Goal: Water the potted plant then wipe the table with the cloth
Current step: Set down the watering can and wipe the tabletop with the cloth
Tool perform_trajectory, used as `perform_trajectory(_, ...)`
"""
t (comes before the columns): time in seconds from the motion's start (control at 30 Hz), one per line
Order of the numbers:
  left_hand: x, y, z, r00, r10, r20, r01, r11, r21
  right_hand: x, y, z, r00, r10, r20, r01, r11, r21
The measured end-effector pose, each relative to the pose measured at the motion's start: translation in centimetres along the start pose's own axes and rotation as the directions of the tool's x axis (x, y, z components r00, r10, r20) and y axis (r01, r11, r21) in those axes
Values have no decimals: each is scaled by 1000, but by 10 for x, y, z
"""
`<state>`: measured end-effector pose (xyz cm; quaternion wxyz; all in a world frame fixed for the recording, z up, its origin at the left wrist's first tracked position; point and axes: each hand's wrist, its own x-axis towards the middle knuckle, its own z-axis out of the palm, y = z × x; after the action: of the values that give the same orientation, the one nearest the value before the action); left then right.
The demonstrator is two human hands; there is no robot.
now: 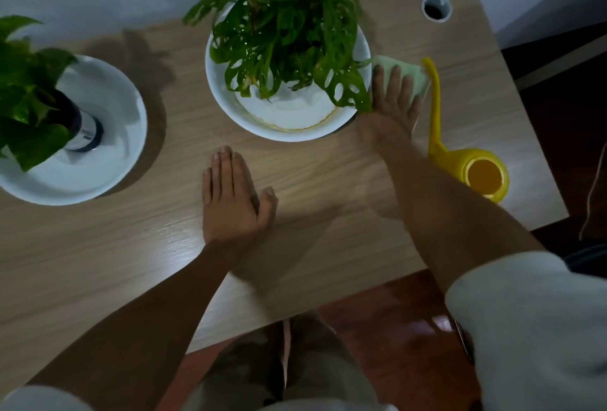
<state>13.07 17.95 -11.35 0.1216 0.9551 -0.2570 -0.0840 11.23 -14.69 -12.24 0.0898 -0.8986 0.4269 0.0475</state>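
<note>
A leafy green plant (pixel 285 26) with holed, wet-looking leaves grows in a white pot (pixel 295 121) at the middle back of the wooden table (pixel 131 246). My right hand (pixel 392 98) lies flat with spread fingers on a pale green cloth (pixel 412 71), pressing it to the table just right of the pot. A yellow watering can (pixel 473 167) stands right of that hand, its long spout pointing away beside the cloth. My left hand (pixel 233 194) rests flat on the table in front of the pot, fingers together, holding nothing.
A second plant (pixel 29 89) in a dark vase stands on a white dish (pixel 108 154) at the left. A round cable hole (pixel 436 7) is at the table's back right. The table's right edge drops to a dark floor (pixel 558 98); a wall lies behind.
</note>
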Motion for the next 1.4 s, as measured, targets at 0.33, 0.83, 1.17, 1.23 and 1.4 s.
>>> perform_trajectory(0.33,-2,5,1,1000,-13,-15,13,1000,-11,-79,-17,9,999,-3,32,1,998,58)
perform_trajectory(0.83,-29,-60,-22,996,71,-58,-78,989,-123,-204,-145,38,905,-411,111,401,911,101)
perform_trajectory(1.17,-40,-125,-28,998,42,-37,-42,999,6,-170,-218,38,797,-573,190,576,816,45)
perform_trajectory(1.23,-39,-125,-28,999,37,-37,-37,999,3,-159,-233,38,800,-571,181,575,817,38)
perform_trajectory(1.4,-41,-127,-27,997,26,-70,-28,999,-29,-133,-267,39,804,-564,191,570,821,28)
